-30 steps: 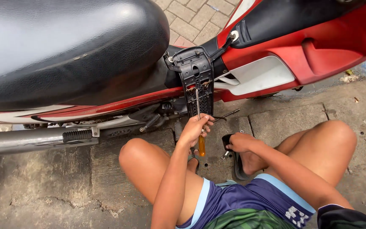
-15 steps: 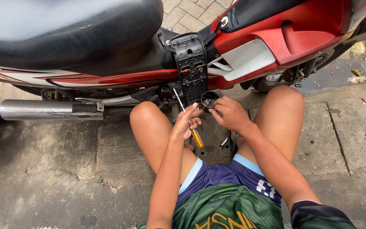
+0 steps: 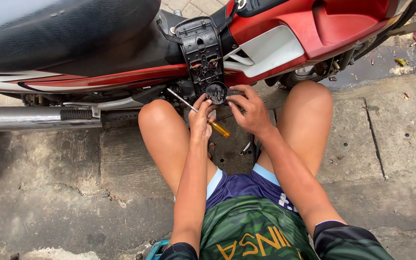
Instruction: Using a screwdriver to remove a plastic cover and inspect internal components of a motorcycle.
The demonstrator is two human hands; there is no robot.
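Head view. The person squats on a cracked concrete pavement (image 3: 73, 183) beside a red motorbike (image 3: 343, 24), knees apart, both hands raised to a black plastic panel (image 3: 199, 45) that hangs from the bike's flank just below the seat (image 3: 58, 29).

Left hand (image 3: 201, 118): closed around a screwdriver (image 3: 203, 114) with an amber handle. The handle pokes out below the palm to the right; the metal shaft runs up and left, its tip near the bodywork under the panel. At the same time the fingertips touch a small round black part (image 3: 216, 92) at the panel's lower end.

Right hand (image 3: 249, 108): narrow, fingers curled, pinching the round part from the right side. Thumb and forefinger rest on its rim. The round part sits touching the panel's bottom edge, between the two hands; whether it is fixed or loose cannot be told.

Surroundings: chrome exhaust (image 3: 30, 118) lies to the left, well apart from the hands. A few small metal pieces (image 3: 244, 149) lie on the ground between the legs, too small to identify.

Risks, as a judgement:
- The left hand does two jobs at once. A shift of grip could drop the screwdriver onto a foot, or let the shaft scrape the red paintwork.
- The round part is held by fingertips only. If it is loose, a slip would send it to the ground among the small pieces.
- The panel appears to dangle; a tug on it could strain whatever wiring holds it.
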